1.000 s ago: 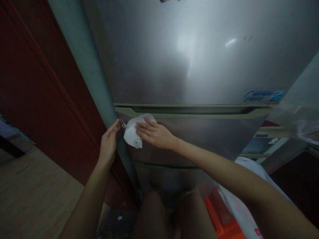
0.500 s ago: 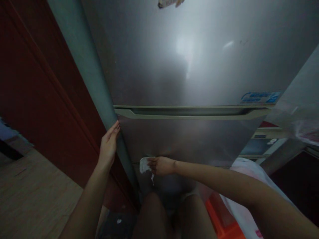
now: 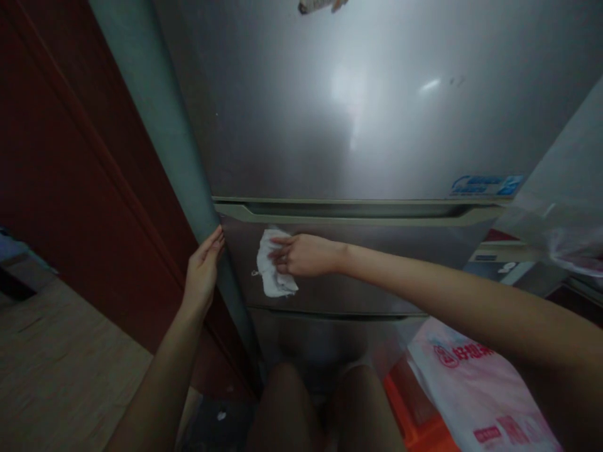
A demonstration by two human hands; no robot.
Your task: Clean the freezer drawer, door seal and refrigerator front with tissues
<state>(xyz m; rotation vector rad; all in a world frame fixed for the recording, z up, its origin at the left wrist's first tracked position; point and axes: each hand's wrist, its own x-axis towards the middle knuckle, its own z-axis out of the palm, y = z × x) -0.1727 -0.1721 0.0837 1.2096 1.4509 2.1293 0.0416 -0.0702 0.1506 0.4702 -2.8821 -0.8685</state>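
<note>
My right hand [image 3: 308, 254] presses a white cleaning cloth [image 3: 277, 276] with ragged edges flat against the middle door [image 3: 358, 263] of a silvery refrigerator. The cloth lies under my fingers, toward the door's left side, below the long recessed handle [image 3: 358, 212]. At the left, my left hand [image 3: 203, 267] touches the side edge of that door, its fingers stretched out and holding nothing. Above is the large upper door [image 3: 282, 94], with a blue and white sticker [image 3: 490, 184] near its lower right corner.
A reddish-brown wooden door frame [image 3: 94, 188] and a pale green wall strip [image 3: 160, 125] stand close on the left. Low on the right are an orange crate [image 3: 414, 408] and a white plastic bag [image 3: 490, 395] with red print. My knees [image 3: 287, 402] are near the bottom drawer.
My right hand has moved up with the cloth, from the middle door's lower edge to below its handle. More of the cloth shows now. My left hand has stayed at the door's edge.
</note>
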